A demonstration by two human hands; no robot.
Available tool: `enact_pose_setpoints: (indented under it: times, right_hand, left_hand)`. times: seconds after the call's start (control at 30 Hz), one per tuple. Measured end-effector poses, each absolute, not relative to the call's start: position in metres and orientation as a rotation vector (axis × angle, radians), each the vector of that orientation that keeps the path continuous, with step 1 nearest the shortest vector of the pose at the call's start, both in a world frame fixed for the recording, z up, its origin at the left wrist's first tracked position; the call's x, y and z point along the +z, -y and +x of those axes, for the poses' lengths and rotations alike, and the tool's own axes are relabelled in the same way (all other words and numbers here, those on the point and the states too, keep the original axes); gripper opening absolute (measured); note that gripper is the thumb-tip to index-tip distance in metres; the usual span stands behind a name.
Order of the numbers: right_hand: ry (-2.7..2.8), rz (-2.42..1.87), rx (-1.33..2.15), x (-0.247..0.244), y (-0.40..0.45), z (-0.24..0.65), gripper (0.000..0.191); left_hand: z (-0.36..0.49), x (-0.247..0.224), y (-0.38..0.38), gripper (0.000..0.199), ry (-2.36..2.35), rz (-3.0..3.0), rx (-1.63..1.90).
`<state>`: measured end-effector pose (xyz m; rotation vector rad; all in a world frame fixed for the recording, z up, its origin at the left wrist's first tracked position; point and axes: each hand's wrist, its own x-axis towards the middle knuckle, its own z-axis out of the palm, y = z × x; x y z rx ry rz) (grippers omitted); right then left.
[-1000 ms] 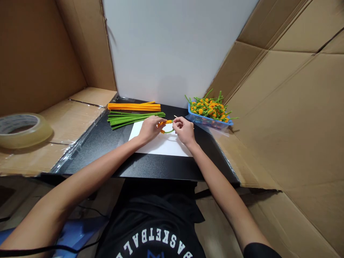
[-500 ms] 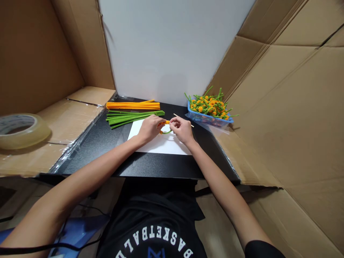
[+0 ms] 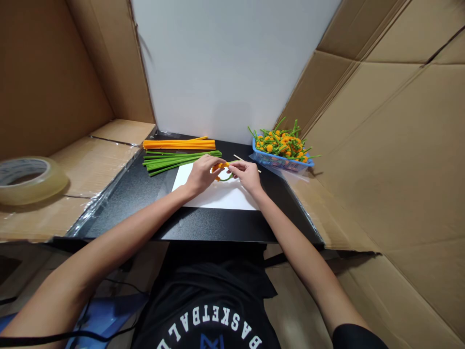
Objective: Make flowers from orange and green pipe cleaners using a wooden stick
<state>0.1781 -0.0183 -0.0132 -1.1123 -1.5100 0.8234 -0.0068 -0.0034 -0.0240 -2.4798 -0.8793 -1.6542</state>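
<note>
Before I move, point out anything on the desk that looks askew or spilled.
Mildly askew: one orange stem slants off its bundle, and green stems poke over the blue basket's rim. Nothing looks spilled.

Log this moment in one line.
left hand: pinching curved orange-green fuzzy piece | right hand: pinching same piece | beneath: white flat paper sheet

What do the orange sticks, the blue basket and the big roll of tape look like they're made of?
The orange sticks look like fuzzy chenille stems, judging by their soft, matte colour; any wire core is hidden. The blue basket seems to be semi-gloss moulded plastic, given its perforated wall. The roll of tape looks like glossy clear plastic film, yellowish and see-through, around a core that may be cardboard.
</note>
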Motion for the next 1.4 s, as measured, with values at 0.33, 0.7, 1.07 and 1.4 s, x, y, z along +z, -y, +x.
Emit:
enact_pose_setpoints:
  times: [0.33,0.7,1.07,1.4]
  right_hand:
    - [1.504,-1.129,0.791,-0.004,0.020,0.182,0.025]
    - [1.969,-1.246,-0.176,-0.003,0.036,0.178,0.024]
    - [1.918,-1.318,-0.492,-0.001,0.034,0.184,0.024]
    - [1.858,-1.345,-0.176,0.002,0.038,0.179,0.028]
  left_hand:
    - [-0.005,-0.020,0.004,0.034,0.931,-2.628,-2.009]
    - [-0.005,-0.017,0.006,0.035,0.803,-2.680,-2.071]
    - [0.000,-0.010,0.013,0.031,0.994,-2.740,-2.343]
    - [0.001,-0.012,0.012,0.030,0.941,-2.740,-2.479]
